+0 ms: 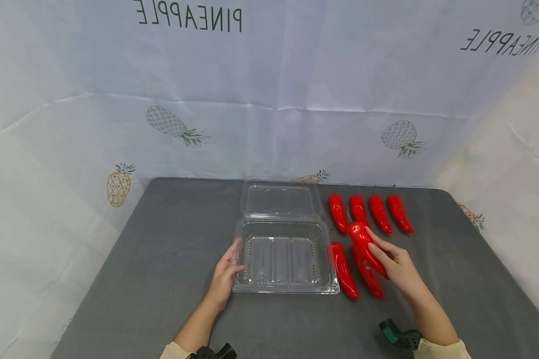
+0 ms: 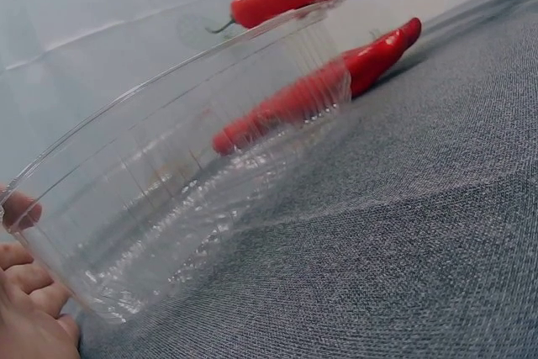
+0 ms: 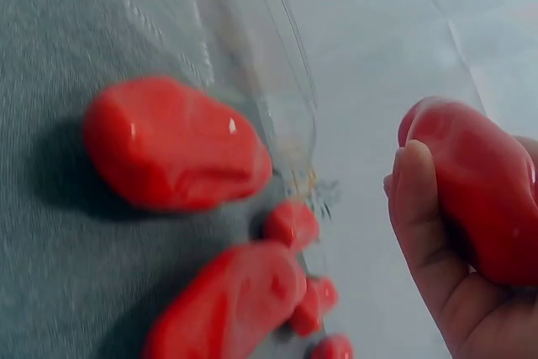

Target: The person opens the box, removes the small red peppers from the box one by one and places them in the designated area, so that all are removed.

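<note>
A clear plastic clamshell box [image 1: 278, 288] lies open on the table, its hinged lid [image 1: 280, 199] folded back. My left hand [image 1: 222, 276] grips the box's left wall; in the left wrist view a fingertip [image 2: 21, 210] sits at the rim. Above the table, just right of the box, my right hand [image 1: 400, 267] holds a red chili pepper [image 1: 362, 238] with a thin green stem. Beneath it lie two more peppers, one [image 1: 343, 271] close against the box's right side and another [image 1: 369, 276] partly covered by the held one.
Several red peppers [image 1: 399, 213] form a row at the back right. Grey cloth covers the table [image 1: 175, 239]. Behind it hangs a white curtain [image 1: 269, 65] printed with pineapples. Dark devices [image 1: 402, 336] are strapped to both wrists.
</note>
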Available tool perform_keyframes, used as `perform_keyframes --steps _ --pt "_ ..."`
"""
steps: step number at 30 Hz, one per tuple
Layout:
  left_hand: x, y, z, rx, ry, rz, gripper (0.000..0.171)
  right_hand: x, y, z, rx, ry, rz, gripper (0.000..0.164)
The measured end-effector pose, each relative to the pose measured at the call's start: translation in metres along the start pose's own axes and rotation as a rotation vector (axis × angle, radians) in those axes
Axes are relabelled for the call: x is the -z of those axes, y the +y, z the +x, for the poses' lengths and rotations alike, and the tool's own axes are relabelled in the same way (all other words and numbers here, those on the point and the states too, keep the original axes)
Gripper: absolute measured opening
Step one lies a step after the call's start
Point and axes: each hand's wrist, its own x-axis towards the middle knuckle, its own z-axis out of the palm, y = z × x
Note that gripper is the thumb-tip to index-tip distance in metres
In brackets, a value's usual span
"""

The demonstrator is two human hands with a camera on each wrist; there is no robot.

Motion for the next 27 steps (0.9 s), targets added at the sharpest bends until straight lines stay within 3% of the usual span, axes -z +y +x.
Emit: perform_keyframes --steps 3,6,11,14,20,27 --pt "0.001 -0.003 0.0 -0.083 -0.023 -0.008 0.064 0.007 0.006 -0.004 -0.017 0.045 -0.007 0.052" --pt "0.001 -0.005 -0.001 -0.113 -0.033 -0.003 0.064 0.014 0.013 -0.007 -0.044 0.082 0.012 0.052" --pt "0.0 -0.002 0.0 -0.009 0.002 0.016 0.065 0.024 0.025 -0.007 -0.126 0.127 0.083 0.054" --pt "0.0 0.0 0.0 0.034 0.013 0.027 0.064 0.028 0.032 -0.006 -0.185 0.158 0.037 0.056" --pt "-0.001 0.002 0.0 0.034 0.008 0.023 0.063 0.028 0.044 -0.004 -0.284 0.204 -0.038 0.06" --pt "-0.001 0.001 -0.001 0.018 0.011 0.01 0.063 0.026 0.059 0.0 -0.297 0.203 -0.073 0.063"
